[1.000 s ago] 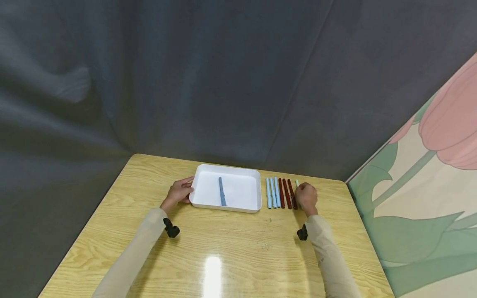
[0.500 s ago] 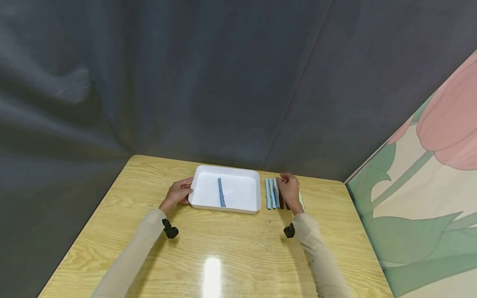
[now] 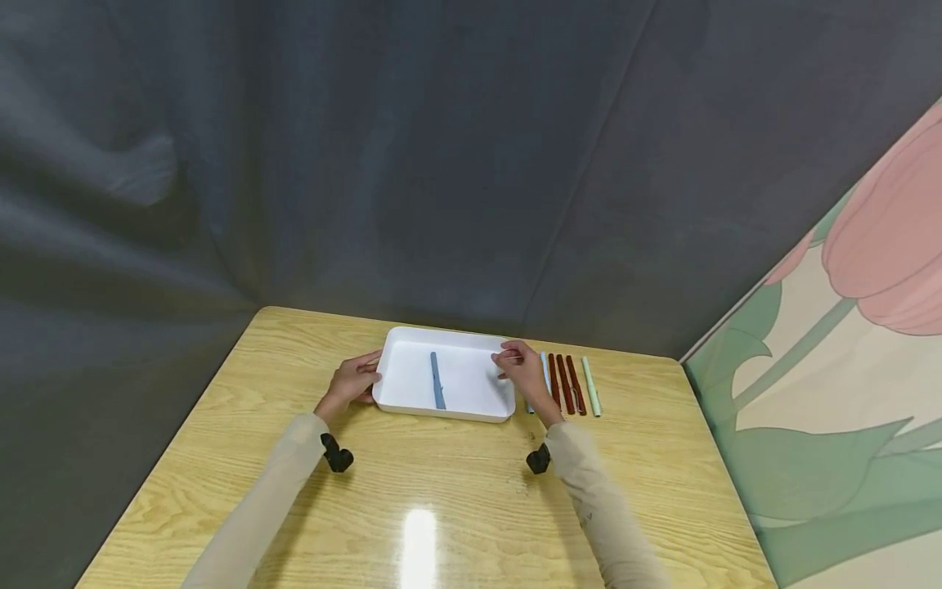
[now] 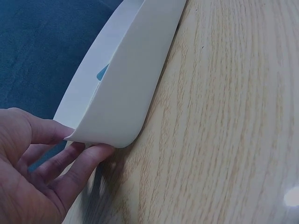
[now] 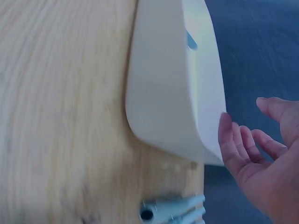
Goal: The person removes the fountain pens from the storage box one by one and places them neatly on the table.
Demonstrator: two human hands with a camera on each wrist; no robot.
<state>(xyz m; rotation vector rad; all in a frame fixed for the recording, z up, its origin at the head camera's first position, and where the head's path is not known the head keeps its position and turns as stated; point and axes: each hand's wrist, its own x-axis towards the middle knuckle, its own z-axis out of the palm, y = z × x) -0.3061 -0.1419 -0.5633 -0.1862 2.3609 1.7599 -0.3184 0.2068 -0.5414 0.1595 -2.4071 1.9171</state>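
Observation:
A shallow white tray (image 3: 441, 414) lies on the wooden table with one grey-blue stick (image 3: 437, 380) inside it. At its left end my left hand (image 3: 349, 383) grips the rim, fingers and thumb pinching the corner in the left wrist view. My right hand (image 3: 521, 368) hovers over the tray's right end. Its fingers are spread and loosely bent, with nothing between them in the right wrist view. Light blue sticks (image 5: 173, 210), hollow at the end, lie beside the tray, partly hidden by that hand in the head view.
Right of the light blue sticks, several dark red sticks (image 3: 566, 384) lie in a row. One pale green stick (image 3: 592, 387) lies at the row's right end. A dark curtain (image 3: 456, 164) hangs behind the table (image 3: 471, 491), and a flower-patterned panel (image 3: 824, 393) stands on the right.
My right hand has moved left from the pale green stick, across the row, to the tray's right end. The pale green stick now shows fully. My left hand stays at the tray.

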